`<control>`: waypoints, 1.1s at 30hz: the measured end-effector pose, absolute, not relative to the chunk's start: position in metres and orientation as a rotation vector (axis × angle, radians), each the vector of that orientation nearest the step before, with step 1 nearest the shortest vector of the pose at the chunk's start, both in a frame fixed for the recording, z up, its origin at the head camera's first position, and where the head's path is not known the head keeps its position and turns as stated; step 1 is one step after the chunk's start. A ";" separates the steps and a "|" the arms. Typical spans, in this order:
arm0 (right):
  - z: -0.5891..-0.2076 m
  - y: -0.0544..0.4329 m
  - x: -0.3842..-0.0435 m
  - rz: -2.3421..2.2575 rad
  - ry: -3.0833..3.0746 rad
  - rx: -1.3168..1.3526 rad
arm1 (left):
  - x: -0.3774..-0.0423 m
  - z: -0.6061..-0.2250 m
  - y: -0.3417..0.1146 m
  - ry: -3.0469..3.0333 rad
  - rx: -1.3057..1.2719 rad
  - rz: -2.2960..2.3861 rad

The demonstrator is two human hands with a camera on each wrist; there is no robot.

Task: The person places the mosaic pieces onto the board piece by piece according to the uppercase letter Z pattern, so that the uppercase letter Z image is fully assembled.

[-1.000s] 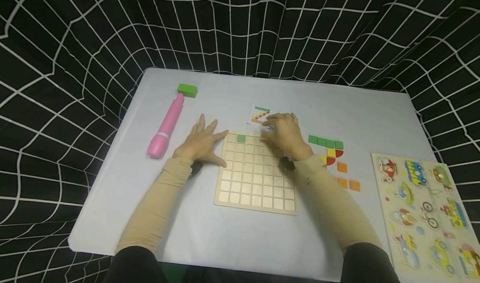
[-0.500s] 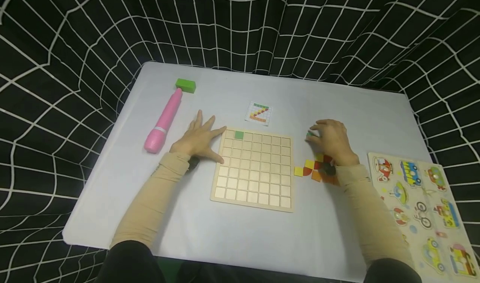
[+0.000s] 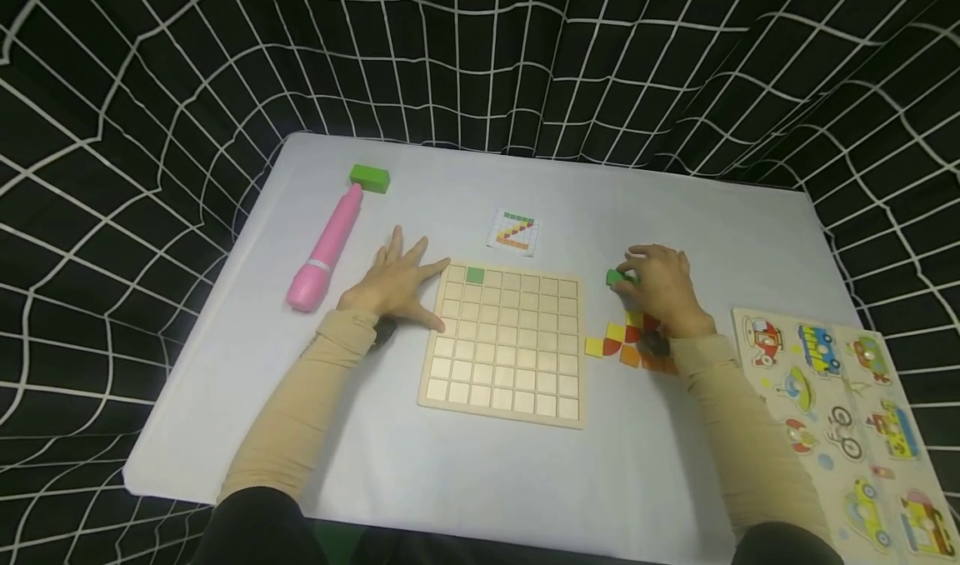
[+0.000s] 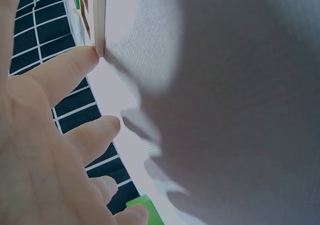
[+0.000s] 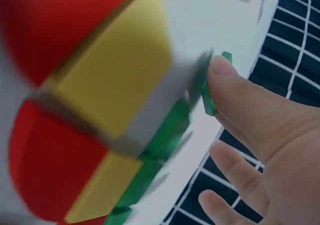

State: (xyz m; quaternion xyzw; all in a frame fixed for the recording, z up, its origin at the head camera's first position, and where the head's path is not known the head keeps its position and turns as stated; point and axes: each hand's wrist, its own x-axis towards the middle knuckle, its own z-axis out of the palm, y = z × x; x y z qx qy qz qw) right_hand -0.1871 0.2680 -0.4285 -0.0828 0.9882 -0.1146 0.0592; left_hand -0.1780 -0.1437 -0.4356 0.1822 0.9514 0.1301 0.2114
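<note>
My left hand (image 3: 393, 288) spreads its fingers on the table, its thumb and index finger touching the left edge of the wooden grid board (image 3: 504, 355). One green tile (image 3: 475, 276) sits in the board's top row. Right of the board, my right hand (image 3: 662, 286) pinches a green square tile (image 5: 207, 92), tilted up from the table. More green tiles (image 5: 165, 127) lie beside it in the right wrist view, partly hidden by the hand in the head view. Closer to the right wrist are yellow tiles (image 3: 594, 347), red quarter-round tiles (image 3: 612, 347) and orange tiles (image 3: 630, 356).
A small pattern card (image 3: 514, 232) with a coloured zigzag lies behind the board. At the left are a pink microphone-shaped toy (image 3: 326, 248) and a green block (image 3: 371, 178). A wooden picture puzzle (image 3: 832, 398) lies at the right. Black netted curtain (image 3: 465, 57) surrounds the table.
My right hand has moved right, from above the board's top right corner to the green tiles, and now pinches one. My left hand stays at the board's edge.
</note>
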 end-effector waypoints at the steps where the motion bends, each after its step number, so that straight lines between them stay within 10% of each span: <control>1: -0.428 0.266 -0.187 -0.343 2.995 -0.259 | -0.178 -0.436 -0.144 2.645 0.508 0.362; 33: -0.430 0.114 -0.201 -0.365 2.857 -0.711 | -0.180 -0.440 -0.146 2.623 0.491 0.383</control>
